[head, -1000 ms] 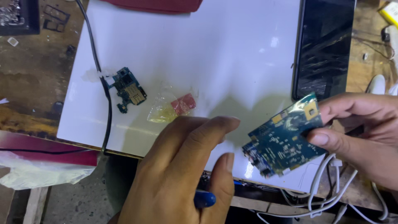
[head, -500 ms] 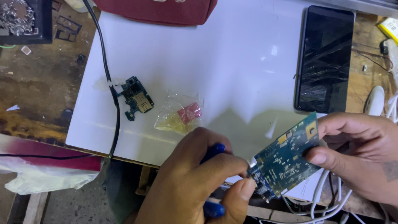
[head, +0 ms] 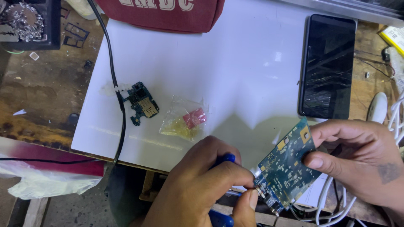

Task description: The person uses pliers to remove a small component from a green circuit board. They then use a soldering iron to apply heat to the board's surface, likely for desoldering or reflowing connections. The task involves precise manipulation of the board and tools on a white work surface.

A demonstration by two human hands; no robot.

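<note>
- Since the earlier frames, the left hand [head: 206,185] has curled from a loose, spread pose into a closed grip on the blue tool [head: 225,159], and its fingertips now meet the lower corner of the board [head: 288,170]; the view has also shifted, so the white sheet [head: 235,71] sits higher in frame.
- Far left, one black tray [head: 29,23] with metal bits rests on the brown bench [head: 38,101], well apart from both hands.
- One black cable [head: 115,84] runs down across the sheet's left part and off its front edge.
- One small board [head: 141,102] lies flat on the sheet just beside that cable; one clear bag [head: 185,122] with yellow and red bits lies just to its right.
- One red pouch [head: 164,12] sits at the sheet's top edge.
- Left hand: closed around the tool (only the blue handle shows; the tip is hidden behind the fingers), pressed to the board's lower-left end.
- Board: one, held in the air in front of the sheet's edge, between the two hands, its long axis slanting from lower left up to upper right.
- Right hand [head: 357,168]: pinches the board's right side, thumb on the face, fingers behind.
- Both hands touch the board; the left is the one at its connector end.
- One dark phone [head: 328,67] lies flat, screen up, above the right hand.
- White cables [head: 332,210] hang below the right hand (count unclear).
</note>
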